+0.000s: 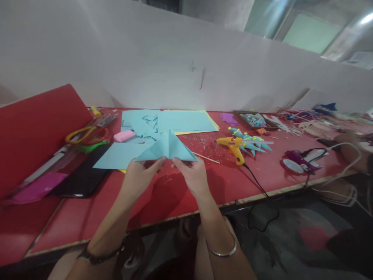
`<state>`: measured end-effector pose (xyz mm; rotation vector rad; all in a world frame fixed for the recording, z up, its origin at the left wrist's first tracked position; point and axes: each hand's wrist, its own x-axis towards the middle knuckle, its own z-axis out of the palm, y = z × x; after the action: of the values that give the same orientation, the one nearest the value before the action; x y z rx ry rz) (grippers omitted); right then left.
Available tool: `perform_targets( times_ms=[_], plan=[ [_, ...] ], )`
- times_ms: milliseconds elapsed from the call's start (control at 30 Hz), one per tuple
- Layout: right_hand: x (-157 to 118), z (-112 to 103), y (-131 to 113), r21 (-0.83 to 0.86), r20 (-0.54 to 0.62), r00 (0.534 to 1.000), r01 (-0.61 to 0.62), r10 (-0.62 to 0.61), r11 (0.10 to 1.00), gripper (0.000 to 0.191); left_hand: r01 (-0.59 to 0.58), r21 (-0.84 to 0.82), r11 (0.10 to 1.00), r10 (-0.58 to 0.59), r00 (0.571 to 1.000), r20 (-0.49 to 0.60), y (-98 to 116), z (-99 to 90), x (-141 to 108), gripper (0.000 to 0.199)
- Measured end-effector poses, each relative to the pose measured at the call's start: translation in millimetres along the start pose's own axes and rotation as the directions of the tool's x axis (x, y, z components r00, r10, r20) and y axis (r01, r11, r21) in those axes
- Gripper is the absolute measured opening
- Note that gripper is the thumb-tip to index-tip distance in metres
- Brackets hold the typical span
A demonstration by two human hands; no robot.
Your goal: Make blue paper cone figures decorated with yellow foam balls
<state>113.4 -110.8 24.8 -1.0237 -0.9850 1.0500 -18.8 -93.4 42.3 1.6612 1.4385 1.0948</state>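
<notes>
A folded light blue paper (168, 147), triangular with a crease down its middle, is held just above the red table. My left hand (142, 171) grips its lower left edge, thumb in front and fingers behind. At the lower right edge, my right hand (192, 173) pinches it the same way. Both thumbs point toward the centre crease. Behind the left hand lies a flat light blue sheet (116, 155). Farther back are a stack of blue sheets (186, 120) and cut blue scraps (148, 126). A thin wooden stick (206, 157) lies right of the folded paper.
A yellow glue gun (233, 147) with a black cord lies at right, beside blue paper cones (256, 144) with yellow trim. At left are scissors (80, 135), a black phone-like slab (84, 175) and a pink eraser-like block (124, 135). A purple device (303, 161) and another person's arm (349, 149) are far right.
</notes>
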Motion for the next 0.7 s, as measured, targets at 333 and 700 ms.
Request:
perform_targets(
  times_ms=[333,700],
  plan=[
    [0.0,-3.1,-0.2,-0.095,0.087,0.995,0.057,-0.049,0.994,0.013,-0.190,0.029,0.981,0.187,0.977,0.098,-3.4,-10.8,2.4,0.016],
    [0.2,-1.7,5.6,-0.189,0.221,0.973,0.110,-0.067,0.976,0.016,-0.265,0.044,0.963,0.246,0.938,0.244,-3.0,-18.6,3.4,0.018]
  ],
)
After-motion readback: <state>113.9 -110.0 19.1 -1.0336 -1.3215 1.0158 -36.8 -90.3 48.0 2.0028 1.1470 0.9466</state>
